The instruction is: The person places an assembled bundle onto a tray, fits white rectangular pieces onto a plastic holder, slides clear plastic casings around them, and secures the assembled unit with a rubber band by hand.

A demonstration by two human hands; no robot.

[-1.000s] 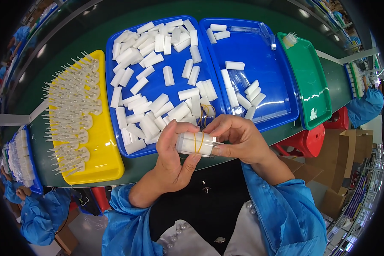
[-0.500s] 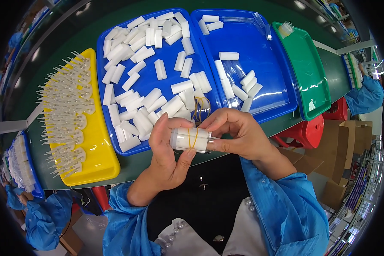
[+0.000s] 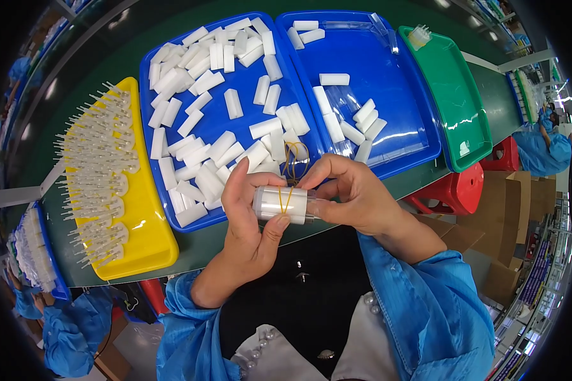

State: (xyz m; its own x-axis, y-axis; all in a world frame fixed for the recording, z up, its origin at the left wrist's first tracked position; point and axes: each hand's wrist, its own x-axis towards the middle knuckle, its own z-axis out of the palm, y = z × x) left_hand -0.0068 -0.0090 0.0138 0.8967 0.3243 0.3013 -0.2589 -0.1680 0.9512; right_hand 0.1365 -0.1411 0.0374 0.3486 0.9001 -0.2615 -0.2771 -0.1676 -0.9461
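Observation:
A short bundle (image 3: 270, 204) of white pieces with clear plastic around them lies level between my two hands, in front of the blue tray. A yellow rubber band (image 3: 281, 202) crosses over its middle. My left hand (image 3: 246, 232) is closed on the bundle, fingers behind and above, thumb tip pressing its lower edge by the band. On its clear right end, my right hand (image 3: 357, 202) grips with thumb and bent fingers. Those fingers hide part of that end. Just behind the bundle, several loose rubber bands (image 3: 293, 160) hang at the tray's near edge.
Many white blocks fill the left blue tray (image 3: 235, 136). The right blue tray (image 3: 400, 111) holds a few more and clear plastic sheets. A yellow tray (image 3: 156, 244) bears rows of clear pronged parts; a green tray (image 3: 454, 105) holds one such part. Red stools (image 3: 461, 190) stand right.
The bundle stays in both hands, with slightly more of my right thumb over its right end. The trays have shifted a little in the view.

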